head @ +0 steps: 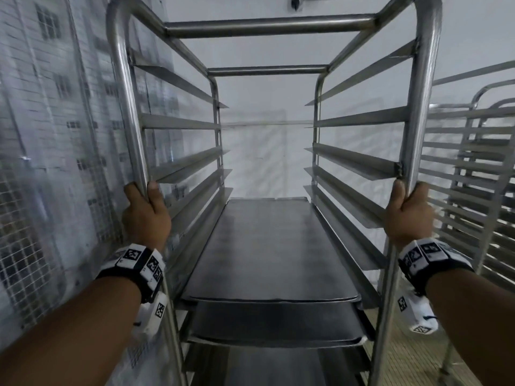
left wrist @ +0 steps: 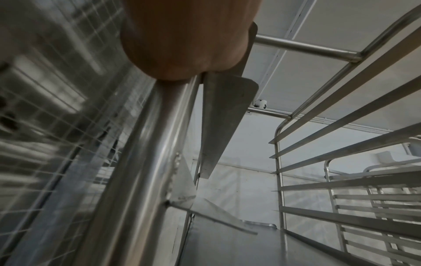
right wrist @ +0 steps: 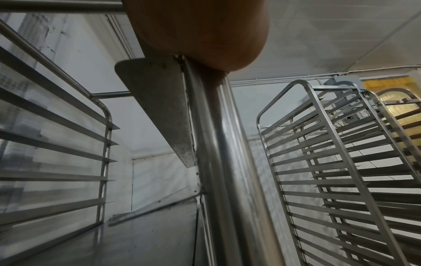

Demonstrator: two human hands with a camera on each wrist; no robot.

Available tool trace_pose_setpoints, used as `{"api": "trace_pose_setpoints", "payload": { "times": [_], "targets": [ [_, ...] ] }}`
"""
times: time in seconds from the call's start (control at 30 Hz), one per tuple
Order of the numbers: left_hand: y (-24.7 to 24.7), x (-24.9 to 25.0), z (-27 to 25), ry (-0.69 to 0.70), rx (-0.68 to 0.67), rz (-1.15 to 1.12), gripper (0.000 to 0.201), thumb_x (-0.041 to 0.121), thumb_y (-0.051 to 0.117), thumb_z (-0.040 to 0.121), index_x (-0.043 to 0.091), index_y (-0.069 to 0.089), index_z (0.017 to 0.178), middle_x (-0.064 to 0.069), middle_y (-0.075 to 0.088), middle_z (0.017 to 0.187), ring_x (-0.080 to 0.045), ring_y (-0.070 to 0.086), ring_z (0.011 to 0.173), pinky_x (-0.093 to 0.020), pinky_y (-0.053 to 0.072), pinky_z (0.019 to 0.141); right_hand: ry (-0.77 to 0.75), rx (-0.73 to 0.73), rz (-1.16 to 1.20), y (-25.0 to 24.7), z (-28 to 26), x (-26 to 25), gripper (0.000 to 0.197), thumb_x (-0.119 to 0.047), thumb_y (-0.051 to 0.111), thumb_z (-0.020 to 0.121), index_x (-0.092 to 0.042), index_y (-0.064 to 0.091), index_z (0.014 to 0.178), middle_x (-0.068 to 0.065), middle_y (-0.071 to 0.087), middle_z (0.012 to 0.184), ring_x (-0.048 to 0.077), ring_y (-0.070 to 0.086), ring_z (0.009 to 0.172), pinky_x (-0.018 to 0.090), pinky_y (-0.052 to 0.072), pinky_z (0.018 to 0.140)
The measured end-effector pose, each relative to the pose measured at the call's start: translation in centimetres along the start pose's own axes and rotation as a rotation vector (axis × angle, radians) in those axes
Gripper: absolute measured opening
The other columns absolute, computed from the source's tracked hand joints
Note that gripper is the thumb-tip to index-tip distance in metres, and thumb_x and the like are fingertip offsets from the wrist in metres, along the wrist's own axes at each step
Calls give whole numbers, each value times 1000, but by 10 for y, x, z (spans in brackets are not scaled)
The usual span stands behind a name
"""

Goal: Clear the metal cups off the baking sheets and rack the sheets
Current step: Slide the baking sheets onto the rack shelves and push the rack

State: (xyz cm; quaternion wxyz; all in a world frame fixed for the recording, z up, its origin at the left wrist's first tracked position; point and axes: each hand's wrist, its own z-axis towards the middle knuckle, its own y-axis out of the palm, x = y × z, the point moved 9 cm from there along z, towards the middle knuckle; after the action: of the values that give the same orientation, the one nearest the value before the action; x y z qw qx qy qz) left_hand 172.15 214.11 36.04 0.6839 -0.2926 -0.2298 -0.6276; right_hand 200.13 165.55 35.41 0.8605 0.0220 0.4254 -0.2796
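Upright rack (head: 267, 29), both hands gripping posts, sheets (head: 273, 246) lengthwise inside.

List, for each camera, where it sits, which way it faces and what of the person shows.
Head: worn on the head, looking forward and down into the rack; both forearms show, left hand and right hand gripping its front posts above the baking sheets.
Left wrist: looks up the left post; the hand's heel shows.
Right wrist: looks up the right post; the hand's heel shows.
Shared: the rack's ledges, and the neighbouring racks.
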Motion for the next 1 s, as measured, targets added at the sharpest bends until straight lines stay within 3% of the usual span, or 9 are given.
{"api": "trace_pose_setpoints", "payload": {
  "times": [0.07, 0.17, 0.43, 0.57, 0.63, 0.73, 0.87, 1.0],
  "targets": [
    [14, -6, 7, 10, 12, -18, 48, 45, 35, 108, 1, 42, 127, -35, 65, 89, -52, 63, 75, -42, 40, 59, 2, 0, -15, 12, 5, 0, 50, -49, 35, 103, -1, 41, 116, 27, 57, 84, 46, 59, 82, 39, 30, 65],
    [31, -10, 18, 41, 22, -44, 48, 41, 38, 109, -4, 44, 124, -36, 65, 89, -52, 63, 75, -42, 40, 57, 3, 12, -8, 30, 12, 4, 48, -49, 35, 103, -3, 41, 114, 20, 51, 77, 45, 59, 78, 38, 30, 63],
    [86, -28, 41, 39, -4, -44, 52, 56, 30, 106, 8, 40, 123, -30, 67, 86, -47, 66, 71, -45, 50, 57, 9, 44, -15, 72, 39, 16, 47, -48, 36, 104, -2, 40, 111, 18, 49, 75, 44, 58, 76, 39, 32, 62],
    [114, -36, 51, 41, -8, -37, 55, 58, 29, 105, 7, 40, 124, -31, 67, 88, -48, 65, 71, -48, 51, 58, -40, 71, 1, 97, 55, 24, 48, -52, 35, 102, -4, 40, 108, 29, 58, 81, 47, 59, 75, 39, 33, 61],
    [127, -38, 55, 38, -9, -44, 55, 56, 30, 106, 6, 40, 125, -33, 67, 91, -50, 65, 75, -50, 52, 62, -49, 72, 15, 111, 63, 30, 47, -54, 34, 102, -7, 39, 106, 26, 56, 80, 46, 59, 75, 39, 34, 62],
    [147, -42, 62, 26, -8, -48, 50, 48, 33, 108, 2, 42, 126, -34, 66, 94, -52, 65, 79, -45, 46, 63, -50, 69, 1, 134, 78, 39, 46, -56, 33, 101, -10, 37, 104, 17, 49, 73, 47, 58, 75, 41, 35, 62],
    [180, -47, 74, 31, -2, -43, 53, 53, 32, 107, 3, 41, 123, -33, 65, 93, -51, 65, 79, -52, 52, 66, -50, 72, -63, 162, 99, 51, 52, -68, 25, 96, -17, 32, 105, 30, 56, 79, 50, 58, 79, 48, 43, 66],
    [214, -58, 84, -2, -2, -26, 54, 58, 30, 105, 8, 39, 125, -32, 65, 92, -51, 64, 80, -51, 50, 66, -45, 61, -77, 191, 122, 62, 53, -68, 24, 96, -16, 31, 107, 18, 48, 72, 50, 59, 77, 46, 42, 65]
  ]
}}
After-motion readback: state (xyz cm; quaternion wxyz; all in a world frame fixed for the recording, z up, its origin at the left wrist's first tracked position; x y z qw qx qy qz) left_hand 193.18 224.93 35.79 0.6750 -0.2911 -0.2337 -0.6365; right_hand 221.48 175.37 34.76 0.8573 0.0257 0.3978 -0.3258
